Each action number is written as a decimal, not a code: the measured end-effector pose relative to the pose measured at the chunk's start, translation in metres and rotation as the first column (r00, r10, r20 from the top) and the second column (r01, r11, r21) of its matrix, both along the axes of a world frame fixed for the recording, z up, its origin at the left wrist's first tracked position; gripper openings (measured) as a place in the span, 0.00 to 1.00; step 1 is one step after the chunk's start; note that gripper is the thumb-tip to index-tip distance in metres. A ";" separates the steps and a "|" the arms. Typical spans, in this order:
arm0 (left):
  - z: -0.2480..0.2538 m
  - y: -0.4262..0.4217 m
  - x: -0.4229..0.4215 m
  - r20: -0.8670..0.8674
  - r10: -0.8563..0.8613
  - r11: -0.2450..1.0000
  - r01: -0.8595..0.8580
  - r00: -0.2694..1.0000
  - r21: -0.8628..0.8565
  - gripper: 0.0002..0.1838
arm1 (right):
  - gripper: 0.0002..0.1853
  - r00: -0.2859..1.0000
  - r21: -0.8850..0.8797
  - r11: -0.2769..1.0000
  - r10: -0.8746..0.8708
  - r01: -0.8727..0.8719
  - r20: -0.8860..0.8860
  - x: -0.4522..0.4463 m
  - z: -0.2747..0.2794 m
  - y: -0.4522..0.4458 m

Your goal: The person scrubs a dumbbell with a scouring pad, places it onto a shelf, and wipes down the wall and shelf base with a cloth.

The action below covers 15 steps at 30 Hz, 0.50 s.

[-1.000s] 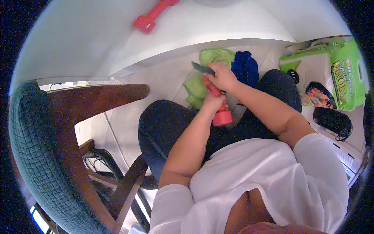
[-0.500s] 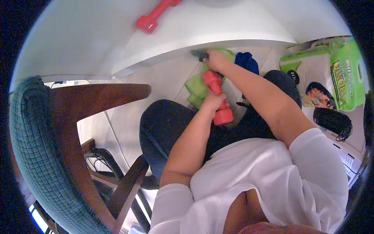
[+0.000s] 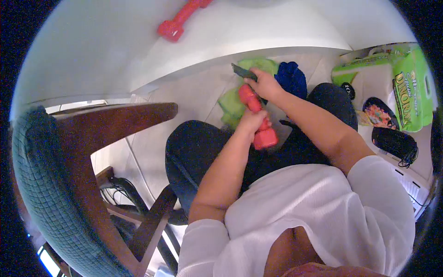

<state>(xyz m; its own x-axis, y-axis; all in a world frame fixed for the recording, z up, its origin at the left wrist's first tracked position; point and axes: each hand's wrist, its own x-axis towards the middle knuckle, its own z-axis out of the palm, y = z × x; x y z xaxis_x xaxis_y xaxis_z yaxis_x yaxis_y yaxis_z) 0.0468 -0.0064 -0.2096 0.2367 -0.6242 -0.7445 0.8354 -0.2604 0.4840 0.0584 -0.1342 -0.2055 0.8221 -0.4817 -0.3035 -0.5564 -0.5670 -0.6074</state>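
Note:
My left hand (image 3: 254, 122) is wrapped round the handle of a red dumbbell (image 3: 265, 137), which is held at a slant above my lap. Just beyond its far end, my right hand (image 3: 266, 86) grips a long, flat, dark object (image 3: 243, 72) whose exact kind I cannot make out. Beneath and behind the hands, a green cloth (image 3: 233, 102) lies on the floor. A bunched dark blue cloth (image 3: 291, 79) rests to the right of my right hand.
Another red dumbbell (image 3: 171, 30) lies on the white surface (image 3: 258, 34) ahead. To my left stands a wooden armchair (image 3: 124, 115) with teal upholstery. On the right are a green-and-white package (image 3: 410, 92) and a black object with a cord (image 3: 394, 142).
My right hand has drawn back toward me with the dark object, nearer the dumbbell's far end. My left hand keeps its hold on the dumbbell, which has tilted slightly.

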 end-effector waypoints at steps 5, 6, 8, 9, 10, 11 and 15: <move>-0.003 0.003 -0.001 -0.082 -0.015 1.000 0.016 0.997 0.015 0.07 | 0.24 0.998 -0.022 0.999 -0.029 0.031 0.063 0.007 -0.008 -0.016; -0.002 0.004 -0.001 -0.058 -0.010 1.000 0.010 0.998 0.005 0.07 | 0.24 0.995 0.011 0.999 -0.051 0.050 0.084 0.005 -0.005 -0.018; 0.000 0.005 -0.003 -0.018 0.008 1.000 -0.008 1.000 -0.018 0.07 | 0.24 0.999 0.083 0.996 -0.038 0.038 -0.001 -0.006 0.017 -0.011; 0.000 0.004 -0.004 -0.026 0.007 1.000 -0.008 1.000 -0.018 0.08 | 0.23 0.998 0.059 0.997 0.053 -0.055 0.022 -0.014 0.020 -0.008; 0.000 0.003 -0.003 -0.034 0.004 1.000 -0.005 0.999 -0.023 0.08 | 0.23 0.989 0.029 0.989 0.143 -0.144 0.041 -0.022 0.024 -0.005; 0.001 0.001 -0.003 -0.042 -0.001 1.000 -0.001 0.999 -0.027 0.08 | 0.21 0.945 -0.134 0.974 0.209 -0.180 0.252 -0.032 0.017 0.002; 0.007 0.006 -0.006 -0.016 0.020 1.000 -0.020 1.000 -0.019 0.08 | 0.17 0.992 -0.011 0.998 0.068 -0.067 0.107 -0.022 0.023 0.009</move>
<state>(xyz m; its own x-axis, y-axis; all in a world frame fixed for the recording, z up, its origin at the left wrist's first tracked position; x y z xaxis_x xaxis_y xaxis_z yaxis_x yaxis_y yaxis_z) 0.0410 -0.0008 -0.2025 0.2377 -0.6334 -0.7364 0.8478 -0.2347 0.4755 0.0359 -0.1257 -0.1824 0.8805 -0.4257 -0.2085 -0.4484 -0.6057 -0.6573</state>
